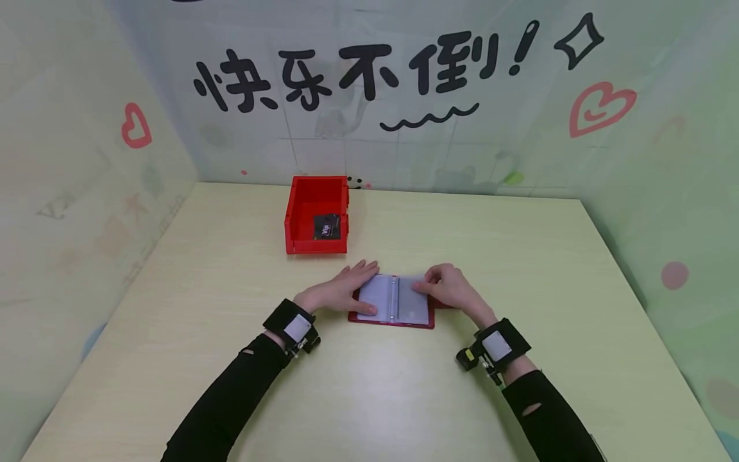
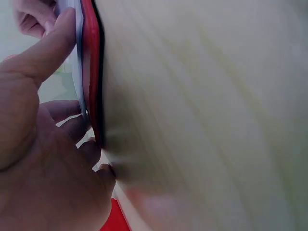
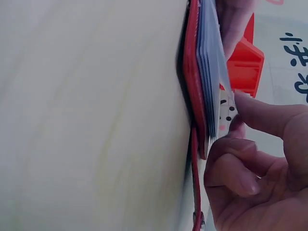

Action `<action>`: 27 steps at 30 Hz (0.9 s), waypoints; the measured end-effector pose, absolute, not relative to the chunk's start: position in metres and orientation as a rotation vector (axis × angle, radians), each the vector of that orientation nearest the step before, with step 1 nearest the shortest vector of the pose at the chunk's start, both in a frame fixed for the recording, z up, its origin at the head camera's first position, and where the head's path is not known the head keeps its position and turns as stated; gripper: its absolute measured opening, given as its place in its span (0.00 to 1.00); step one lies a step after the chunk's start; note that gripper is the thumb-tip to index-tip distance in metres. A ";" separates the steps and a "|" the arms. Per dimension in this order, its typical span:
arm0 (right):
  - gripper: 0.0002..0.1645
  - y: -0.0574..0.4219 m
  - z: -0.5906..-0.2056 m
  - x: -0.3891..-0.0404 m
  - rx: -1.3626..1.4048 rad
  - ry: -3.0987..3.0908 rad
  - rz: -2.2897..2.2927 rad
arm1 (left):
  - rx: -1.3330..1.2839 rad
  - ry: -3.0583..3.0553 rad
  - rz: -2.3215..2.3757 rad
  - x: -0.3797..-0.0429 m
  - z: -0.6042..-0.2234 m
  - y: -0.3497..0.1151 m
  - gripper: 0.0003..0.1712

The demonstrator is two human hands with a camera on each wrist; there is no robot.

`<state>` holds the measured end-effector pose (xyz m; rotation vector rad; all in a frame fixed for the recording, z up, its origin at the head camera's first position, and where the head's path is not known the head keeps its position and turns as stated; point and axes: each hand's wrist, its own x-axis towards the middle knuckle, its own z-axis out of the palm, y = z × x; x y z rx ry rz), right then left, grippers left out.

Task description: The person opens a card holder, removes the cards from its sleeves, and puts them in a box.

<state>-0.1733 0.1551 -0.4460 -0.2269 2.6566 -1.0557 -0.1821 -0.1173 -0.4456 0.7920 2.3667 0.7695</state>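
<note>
- Both hands were apart, one at each side of an open card album (image 1: 393, 301): the left hand (image 1: 345, 289) lay with fingers extended at its left edge and thumb pressed onto the left page, while the right hand (image 1: 452, 287) pinched a clear plastic page (image 1: 413, 308) between thumb and forefinger.
- Behind the table hung a pale printed backdrop (image 1: 369, 160) with large black Chinese characters and a pink heart.
- Beneath everything spread a pale wood-grain tabletop (image 1: 519, 244).
- Black garment sleeves (image 1: 237, 391) covered both forearms.
- Red plastic bin (image 1: 316, 247): it stood beyond the left hand, near the far table edge.
- The red-covered album lay on the tabletop between the hands, nearer the person than the bin.
- Black wrist cameras (image 1: 496, 346) were strapped to both wrists.
- The pinched page stood slightly off the stack below.
- A narrow red strap (image 3: 196, 173) extended from the album's right side.
- A black card (image 1: 327, 226) printed "Vip" lay inside the bin.
- A metal snap (image 3: 199, 220) sat on the strap.
</note>
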 end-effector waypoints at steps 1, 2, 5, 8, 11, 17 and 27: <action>0.16 0.154 -0.446 -0.173 -0.215 2.652 -1.077 | 0.792 2.360 0.759 -0.182 -0.445 -0.117 0.55; 0.16 0.154 -0.445 -0.173 -0.216 2.643 -1.102 | 0.790 2.357 0.757 -0.182 -0.445 -0.117 0.55; 0.18 0.152 -0.444 -0.170 -0.207 2.569 -1.232 | 0.791 2.362 0.762 -0.183 -0.446 -0.115 0.55; 0.20 0.148 -0.445 -0.167 -0.210 2.470 -1.405 | 0.782 2.392 0.809 -0.182 -0.447 -0.114 0.54; 0.23 0.141 -0.447 -0.164 -0.229 2.369 -1.579 | 0.757 2.451 0.868 -0.179 -0.446 -0.112 0.48; 0.27 0.126 -0.449 -0.162 -0.322 2.244 -1.713 | 0.774 2.516 0.961 -0.180 -0.445 -0.111 0.22; 0.17 0.120 -0.452 -0.161 -0.448 2.441 -1.441 | 0.606 2.375 1.198 -0.190 -0.442 -0.119 0.21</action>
